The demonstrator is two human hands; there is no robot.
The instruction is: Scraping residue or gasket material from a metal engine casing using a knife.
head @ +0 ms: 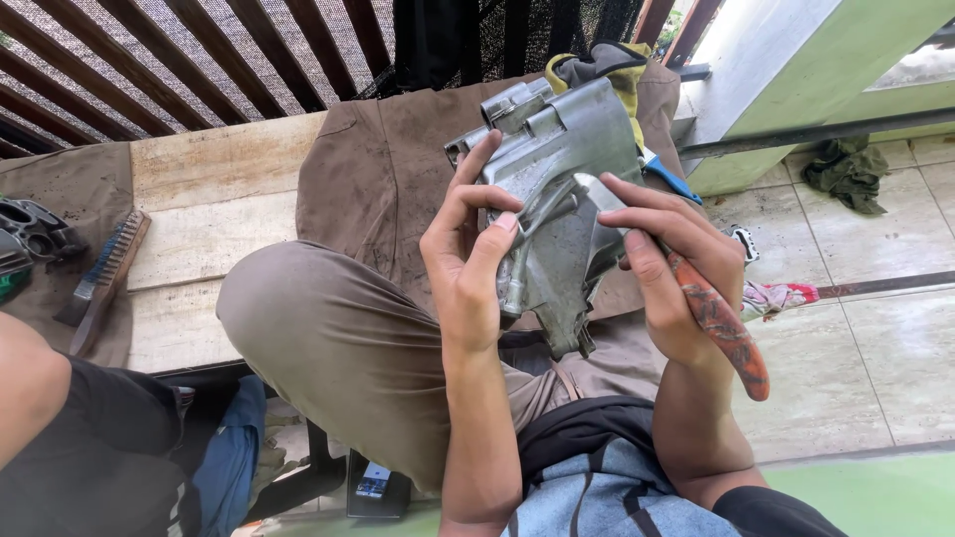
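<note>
- Sitting cross-legged on a pale wooden bench [214,214], the person works over their own lap, one bent knee in brown trousers [328,338] filling the middle of the view.
- The left hand [468,264] grips a grey cast-metal engine cover [557,189] from its left side; the fingers are spread, the fingertips curled over the near face and the thumb pressed against a rib.
- The right hand [671,273] is closed round the worn orange handle of a scraper [721,328], whose pale blade end lies against the cover's face near the middle; the fingers are pressed together along the tool.
- The cover is held upright above the lap, clear of the bench, in front of a brown cloth [383,169] draped over the bench.
- A wire brush [104,273] lies near the left end of the bench, just beside a dark metal part [35,234] at the frame's edge.
- Behind the bench runs a slatted wooden screen [149,60] backed by dark mesh.
- To the right the bench ends at a tiled floor [885,338], where a red rag [781,295] and a dark green rag [846,171] lie well apart, with open tile between them.
- A green-painted wall base [796,70] borders the floor at the upper right.
</note>
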